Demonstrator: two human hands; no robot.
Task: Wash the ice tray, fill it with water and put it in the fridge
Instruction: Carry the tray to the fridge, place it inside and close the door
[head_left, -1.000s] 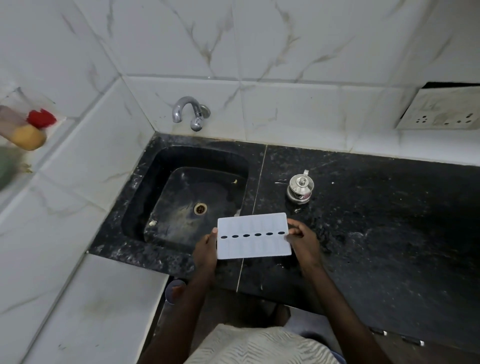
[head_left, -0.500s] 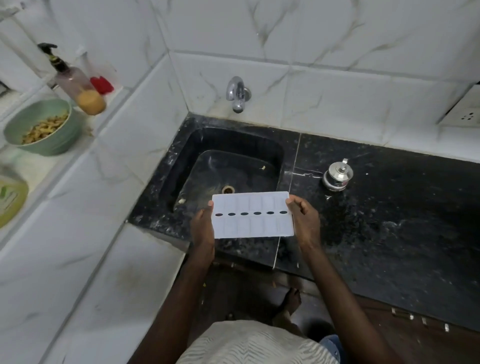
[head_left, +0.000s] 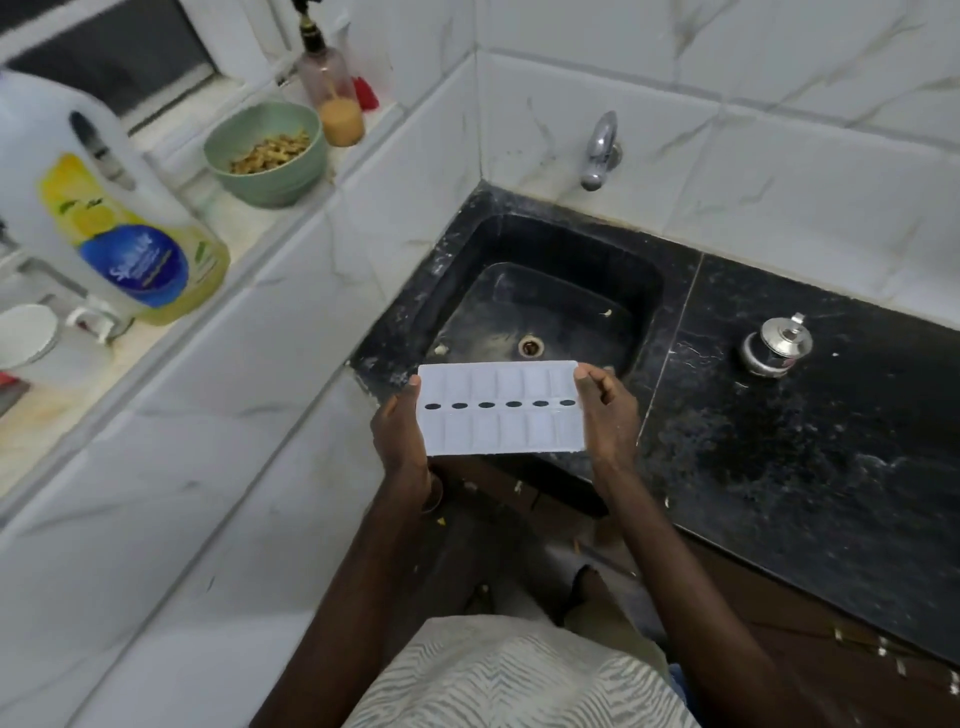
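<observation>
L hand (head_left: 400, 436) & R hand (head_left: 609, 415) each grip a short end of ice tray (head_left: 498, 410), fingers curled, tray over sink (head_left: 470, 244) front rim; tap (head_left: 600, 150) at 1 o'clock, open room btwn.

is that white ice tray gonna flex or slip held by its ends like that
Probably stiff enough: the ice tray spans flat between the left hand and right hand without sagging. Likely light: end grips alone carry it. Its smooth plastic may turn slippery once wet.
</observation>
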